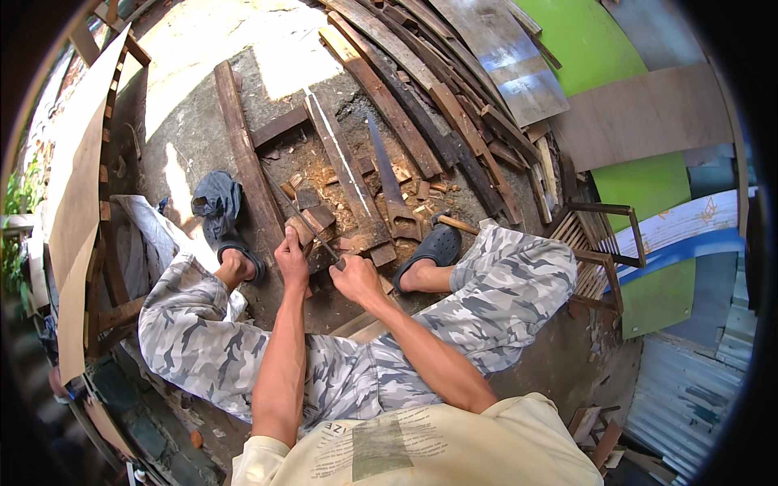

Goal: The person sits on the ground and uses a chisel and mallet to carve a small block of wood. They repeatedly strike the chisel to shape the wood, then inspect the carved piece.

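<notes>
My left hand (292, 257) is closed round the lower end of a short brown wood block (314, 222), held between my knees. My right hand (356, 280) is closed on the near end of a long, thin, dark metal tool (314, 227). Its shaft slants up and left across the block; whether it is a file or a chisel I cannot tell. Beyond my hands lies a handsaw (384, 166), its blade pointing away and its wooden handle near my right shoe. A hammer (456, 223) with a wooden handle rests by that shoe.
Wood chips and offcuts (394, 180) litter the ground ahead. A brown plank (243, 146) runs at left and a white-marked beam (340, 158) in the middle. Many long boards (381, 89) are stacked at far right. A slatted wooden stand (600, 243) is right of my knee.
</notes>
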`<action>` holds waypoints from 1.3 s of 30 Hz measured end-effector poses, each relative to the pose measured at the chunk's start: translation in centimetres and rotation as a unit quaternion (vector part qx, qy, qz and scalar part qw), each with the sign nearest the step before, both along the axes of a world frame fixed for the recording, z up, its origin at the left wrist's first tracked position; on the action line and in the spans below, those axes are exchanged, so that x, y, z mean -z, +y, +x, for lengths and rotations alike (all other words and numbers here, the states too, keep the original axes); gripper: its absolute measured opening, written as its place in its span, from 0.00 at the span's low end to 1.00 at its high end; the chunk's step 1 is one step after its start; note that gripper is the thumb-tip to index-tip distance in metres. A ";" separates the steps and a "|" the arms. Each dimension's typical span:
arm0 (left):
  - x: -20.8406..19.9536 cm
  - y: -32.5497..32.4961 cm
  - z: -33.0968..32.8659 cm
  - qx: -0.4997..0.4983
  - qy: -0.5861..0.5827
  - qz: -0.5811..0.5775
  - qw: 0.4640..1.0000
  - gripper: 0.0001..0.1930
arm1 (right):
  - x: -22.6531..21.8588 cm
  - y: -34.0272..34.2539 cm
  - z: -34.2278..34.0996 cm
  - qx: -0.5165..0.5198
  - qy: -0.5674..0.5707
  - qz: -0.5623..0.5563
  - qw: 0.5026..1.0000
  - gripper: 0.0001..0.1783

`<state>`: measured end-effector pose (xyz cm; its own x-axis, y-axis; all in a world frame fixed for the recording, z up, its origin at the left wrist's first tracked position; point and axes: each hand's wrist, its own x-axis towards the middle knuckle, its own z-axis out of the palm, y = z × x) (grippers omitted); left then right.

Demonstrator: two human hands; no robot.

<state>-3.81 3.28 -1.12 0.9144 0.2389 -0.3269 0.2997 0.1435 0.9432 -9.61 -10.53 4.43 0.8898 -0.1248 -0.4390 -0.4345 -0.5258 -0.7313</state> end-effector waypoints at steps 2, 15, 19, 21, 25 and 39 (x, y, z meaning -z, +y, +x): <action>0.4 0.6 0.0 0.014 0.003 0.015 1.000 0.30 | -2.0 0.3 0.0 0.050 -0.070 0.040 0.995 0.16; -0.8 -0.7 -0.5 0.022 -0.006 0.020 1.000 0.30 | 4.7 -0.4 -0.4 0.026 0.161 0.196 0.967 0.18; 0.0 0.3 -0.3 0.009 0.005 0.026 1.000 0.30 | 3.3 -0.7 0.4 0.010 0.165 0.228 0.960 0.22; 0.0 0.0 0.1 0.009 0.011 0.029 0.999 0.30 | 3.0 -0.1 -0.2 0.017 0.005 0.060 0.998 0.21; 1.6 1.2 -0.2 0.043 -0.003 0.041 0.998 0.30 | -2.3 0.9 0.8 0.076 -0.157 0.100 0.980 0.18; 0.2 0.6 -0.8 -0.004 -0.033 0.021 0.999 0.31 | -0.1 0.8 1.2 0.124 -0.111 0.124 0.978 0.21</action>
